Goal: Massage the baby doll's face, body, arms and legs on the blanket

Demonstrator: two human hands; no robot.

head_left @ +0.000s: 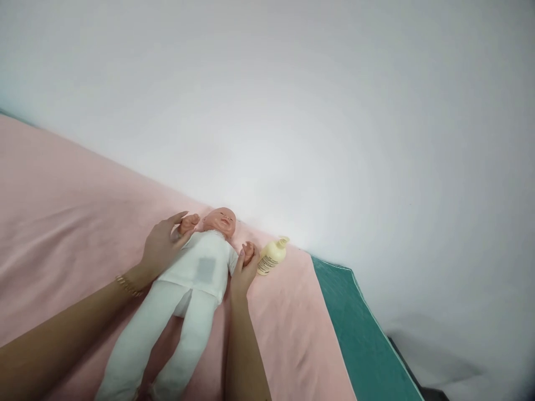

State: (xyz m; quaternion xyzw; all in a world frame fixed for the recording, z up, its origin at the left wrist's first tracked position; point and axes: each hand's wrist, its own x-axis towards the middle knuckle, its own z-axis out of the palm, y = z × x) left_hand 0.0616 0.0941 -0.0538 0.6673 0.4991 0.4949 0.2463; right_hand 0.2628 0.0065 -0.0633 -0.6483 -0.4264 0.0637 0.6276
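A baby doll (pixel 184 284) in a white top and white trousers lies on its back, its head toward the wall. My left hand (pixel 162 245) is closed around the doll's forearm on the left, thumb and fingers on either side near its small fist. On the other side, my right hand (pixel 244 272) grips the doll's other arm at the wrist, the doll's little hand showing above my fingers. A pale yellow pump bottle (pixel 271 256) with printed text stands just right of my right hand.
A pink sheet (pixel 292 323) covers the surface under the doll, with some wrinkles. Beyond its right edge shows a green mat (pixel 355 323). A plain white wall (pixel 292 111) rises right behind the doll's head and the bottle.
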